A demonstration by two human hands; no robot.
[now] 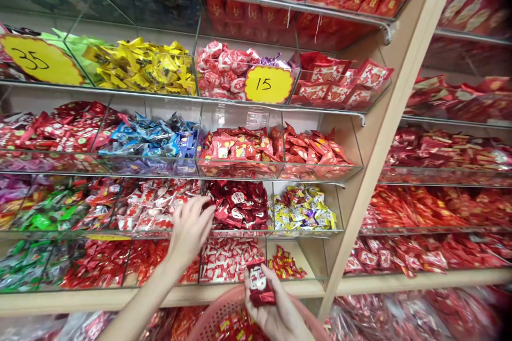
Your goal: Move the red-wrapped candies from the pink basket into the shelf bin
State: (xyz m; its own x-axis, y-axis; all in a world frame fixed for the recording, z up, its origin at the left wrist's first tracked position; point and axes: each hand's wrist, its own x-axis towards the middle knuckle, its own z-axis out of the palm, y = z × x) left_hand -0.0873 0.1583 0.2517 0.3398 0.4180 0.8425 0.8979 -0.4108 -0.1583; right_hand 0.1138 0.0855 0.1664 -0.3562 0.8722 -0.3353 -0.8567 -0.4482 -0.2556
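might drop the dark red candy (262, 283) from the right hand (278, 306) into the pink basket (214, 309) through too loose a pinch, or snag the shelf edge (240, 233) and scatter the dark red pile (242, 205). gripping that candy low over the basket, between thumb and fingers; poised by the pile's left side with the left hand (192, 226), seemingly empty, with fingers loosely bent and parted.

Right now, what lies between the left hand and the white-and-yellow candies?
In the head view, the dark red candies lie between the left hand and the white-and-yellow candies, then a clear divider next to the white-and-yellow ones.
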